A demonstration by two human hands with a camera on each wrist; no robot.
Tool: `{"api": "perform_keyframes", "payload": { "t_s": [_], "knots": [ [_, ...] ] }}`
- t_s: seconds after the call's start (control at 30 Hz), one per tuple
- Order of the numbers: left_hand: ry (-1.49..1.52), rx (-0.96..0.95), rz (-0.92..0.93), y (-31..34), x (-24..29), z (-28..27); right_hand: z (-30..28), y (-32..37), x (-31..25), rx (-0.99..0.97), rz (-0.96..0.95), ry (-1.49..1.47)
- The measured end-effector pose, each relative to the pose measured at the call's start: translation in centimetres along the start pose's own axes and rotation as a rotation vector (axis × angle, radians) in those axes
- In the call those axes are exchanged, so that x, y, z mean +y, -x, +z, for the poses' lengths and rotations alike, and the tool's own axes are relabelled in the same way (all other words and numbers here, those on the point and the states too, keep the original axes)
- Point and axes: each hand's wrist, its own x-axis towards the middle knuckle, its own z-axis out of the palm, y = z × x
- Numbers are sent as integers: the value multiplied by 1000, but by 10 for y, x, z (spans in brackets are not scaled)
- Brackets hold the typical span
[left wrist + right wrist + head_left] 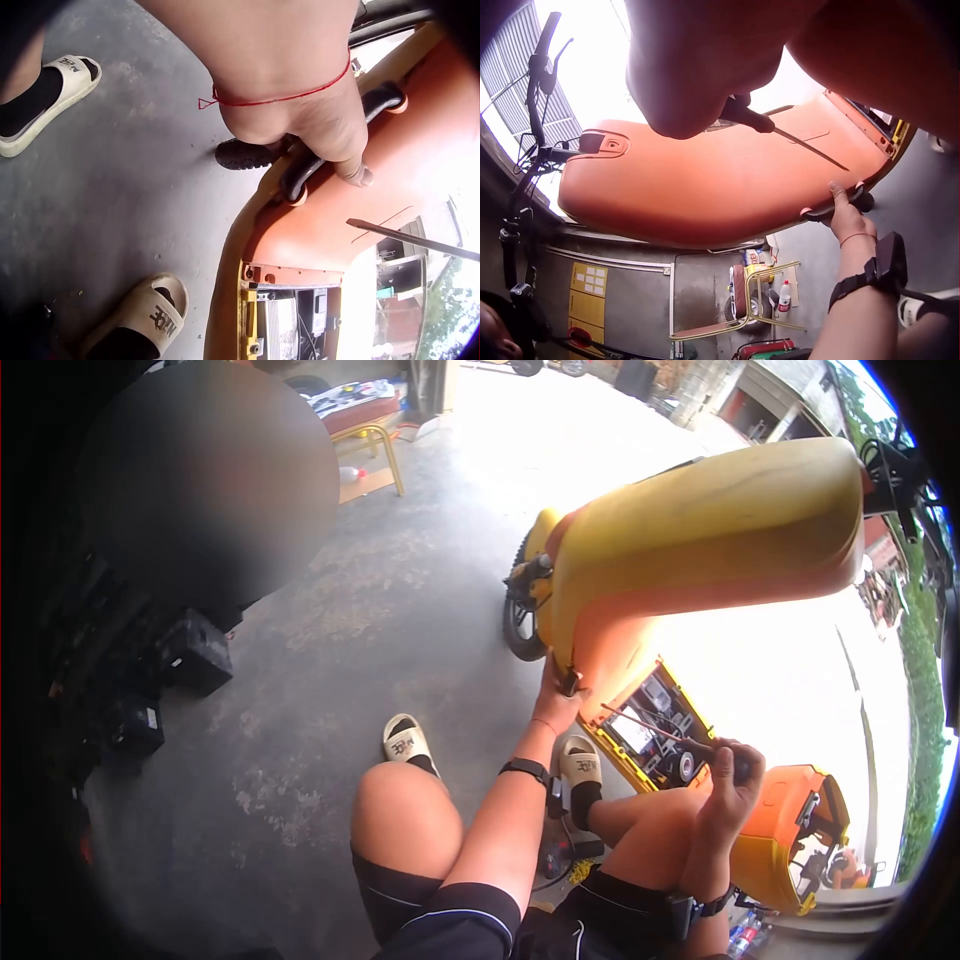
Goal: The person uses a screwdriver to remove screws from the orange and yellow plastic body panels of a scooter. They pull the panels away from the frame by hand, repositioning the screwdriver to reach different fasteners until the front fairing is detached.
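Note:
A scooter seat, yellow on top and orange underneath, is tilted up over an open compartment full of parts. My left hand grips the black handle at the seat's lower edge, with the thumb pressed on the orange underside. The same left hand shows in the right wrist view. My right hand holds a slim screwdriver by its dark grip. Its shaft points toward the seat's underside, and the tip hangs just off the orange surface.
I sit on concrete with my sandalled feet beside the scooter. Its front wheel is ahead, and the orange rear body is at my right. Black boxes sit at the left. A yellow-framed stool stands further back.

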Motion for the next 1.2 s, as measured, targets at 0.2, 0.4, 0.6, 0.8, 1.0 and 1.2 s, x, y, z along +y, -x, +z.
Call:
{"api": "perform_keyframes", "payload": {
  "t_s": [0.2,0.4,0.6,0.8,1.0,1.2],
  "knots": [
    [-112,-95,-71,12,10,-12,9,8,-5,-118,72,-12],
    [-104,-127,151,-12,8,-11,14,15,-22,-158,219,25],
    [50,-142,5,-10,12,-8,9,25,-33,-100,195,66],
    [123,-190,-172,-2,63,4,5,32,-13,-70,165,-16],
    [-359,-17,336,-19,-3,-5,18,48,20,-87,122,76],
    [-87,-89,-93,-12,17,-1,24,66,45,-26,385,51]
  ]
}}
